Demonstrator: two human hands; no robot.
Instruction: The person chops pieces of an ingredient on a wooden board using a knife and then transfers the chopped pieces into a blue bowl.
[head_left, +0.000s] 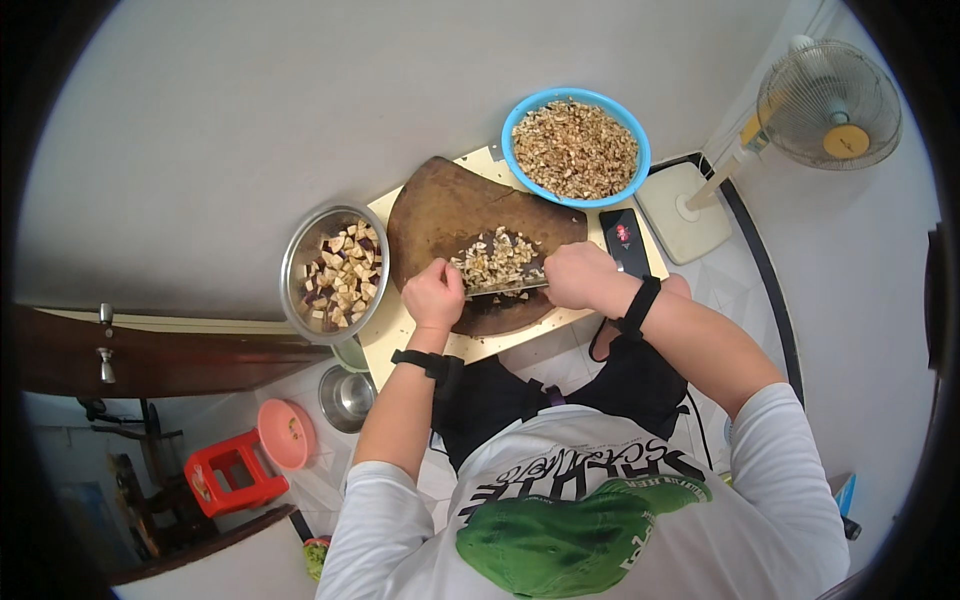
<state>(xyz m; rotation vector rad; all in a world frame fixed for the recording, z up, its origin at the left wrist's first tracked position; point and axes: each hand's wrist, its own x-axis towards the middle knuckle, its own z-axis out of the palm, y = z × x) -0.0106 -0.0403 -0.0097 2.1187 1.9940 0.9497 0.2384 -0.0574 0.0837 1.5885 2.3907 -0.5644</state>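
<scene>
My right hand point(580, 275) tight around the cleaver point(505, 288), left hand point(435, 293) fisted beside the diced pieces point(495, 260) on the round chopping board point(440, 210).

A single head-worn fisheye view looks steeply down from above the person, fairly near the round cutting board point(470, 215) just ahead of the left hand point(434, 294) and right hand point(580, 276); edges bend toward the dark rim.

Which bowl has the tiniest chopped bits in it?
The blue bowl, behind the chopping board. Its bits are finely minced and brown. The steel bowl on the left holds bigger, pale cubes.
</scene>
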